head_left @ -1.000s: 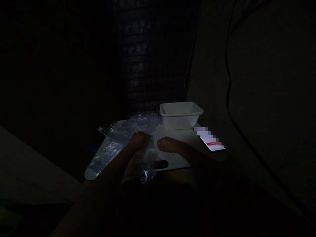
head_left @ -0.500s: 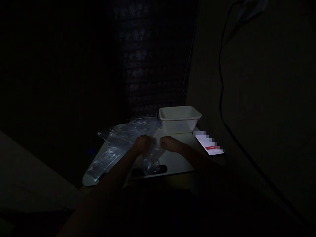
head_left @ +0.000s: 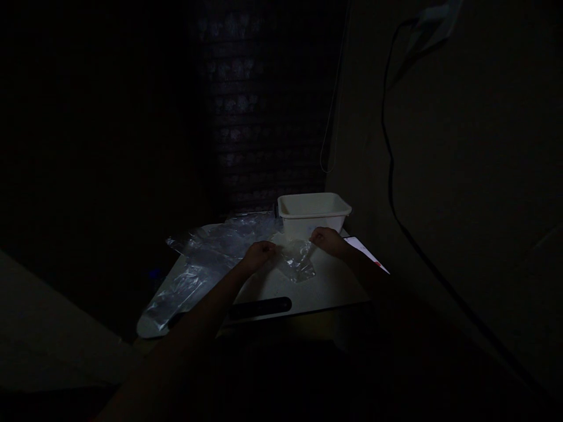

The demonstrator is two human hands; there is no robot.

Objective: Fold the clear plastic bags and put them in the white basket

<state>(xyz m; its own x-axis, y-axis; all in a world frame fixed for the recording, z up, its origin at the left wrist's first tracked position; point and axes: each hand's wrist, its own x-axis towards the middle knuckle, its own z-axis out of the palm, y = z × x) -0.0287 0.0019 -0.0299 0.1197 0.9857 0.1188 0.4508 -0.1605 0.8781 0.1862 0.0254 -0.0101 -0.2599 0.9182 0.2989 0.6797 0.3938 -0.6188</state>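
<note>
Side wall: we are seeing it rising dimly along the right, a dark cable running down it.
Back surface: it is showing faint brick-like bands beyond the far edge of the desk.
Desk: its pale top is lying before us, a dark slot running along the near edge.
Loose plastic: it is spreading, crumpled and shiny, over the left part of the desk, from the far edge towards the near left corner.
Tub: it is standing upright by the far edge, its rim facing up.
Phone: it is lying lit by the right edge, partly hidden by our right forearm.
Clear plastic piece: it is stretching between our hands, in front of the tub; we cannot tell whether its lower end is touching the desk.
Right hand: it is pinching one upper corner, fingers closed together.
Left hand: it is gripping the opposite side with nearly closed fingertips.
</note>
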